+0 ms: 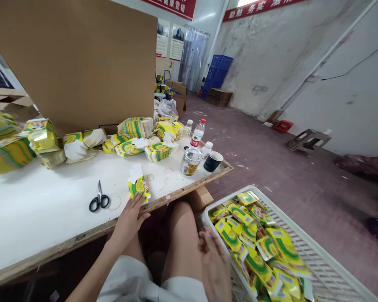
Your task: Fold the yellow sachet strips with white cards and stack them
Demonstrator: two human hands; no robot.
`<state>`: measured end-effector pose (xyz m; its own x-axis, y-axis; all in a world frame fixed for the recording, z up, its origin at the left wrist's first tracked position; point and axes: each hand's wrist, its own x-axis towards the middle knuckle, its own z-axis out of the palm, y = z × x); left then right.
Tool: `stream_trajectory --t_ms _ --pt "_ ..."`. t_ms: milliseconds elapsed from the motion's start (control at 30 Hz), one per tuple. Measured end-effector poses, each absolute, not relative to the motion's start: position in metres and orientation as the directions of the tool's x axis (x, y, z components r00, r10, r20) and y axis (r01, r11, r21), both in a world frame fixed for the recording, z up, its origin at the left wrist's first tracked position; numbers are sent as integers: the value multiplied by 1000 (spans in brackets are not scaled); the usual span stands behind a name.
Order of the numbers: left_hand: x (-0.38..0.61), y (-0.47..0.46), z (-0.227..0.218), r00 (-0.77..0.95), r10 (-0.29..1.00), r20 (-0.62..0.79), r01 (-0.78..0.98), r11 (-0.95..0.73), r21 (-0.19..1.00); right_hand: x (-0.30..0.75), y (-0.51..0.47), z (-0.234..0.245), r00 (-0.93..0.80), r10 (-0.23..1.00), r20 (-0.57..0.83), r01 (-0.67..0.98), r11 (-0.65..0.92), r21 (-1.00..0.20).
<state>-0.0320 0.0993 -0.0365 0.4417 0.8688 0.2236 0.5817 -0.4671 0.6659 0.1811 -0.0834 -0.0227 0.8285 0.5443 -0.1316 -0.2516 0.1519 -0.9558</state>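
Note:
My left hand (134, 214) lies at the table's front edge. Its fingers are stretched out flat over the lower end of a flattened yellow and green carton (137, 186), whose white flap points away from me. My right hand (213, 256), somewhat blurred, hovers beside my right thigh, next to the near side of a white plastic basket (261, 191). Its fingers look loosely extended, with nothing visible in them. Many yellow cartons (255, 247) lie heaped in that basket. Black-handled scissors (99, 199) rest on the table left of my left hand.
Bundles of flat cartons (135, 128) line the back of the table before a large cardboard sheet (91, 63). A clear plastic tub (190, 162), a dark mug (213, 162) and a red-capped bottle (198, 133) stand at the right end. A stool (308, 140) is on the floor.

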Motion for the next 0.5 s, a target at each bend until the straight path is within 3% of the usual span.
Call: stream_trajectory --t_ms 167,300,500 --pt "-31 110 -33 307 920 245 680 -392 620 135 -54 -13 629 726 -278 -434 31 -900" --pt "-35 135 -30 109 965 239 765 -235 599 126 -45 -9 577 774 -259 -412 3 -911" --pt "-53 143 -9 -24 981 191 751 -108 652 128 -57 -22 605 762 -229 -307 -42 -951"
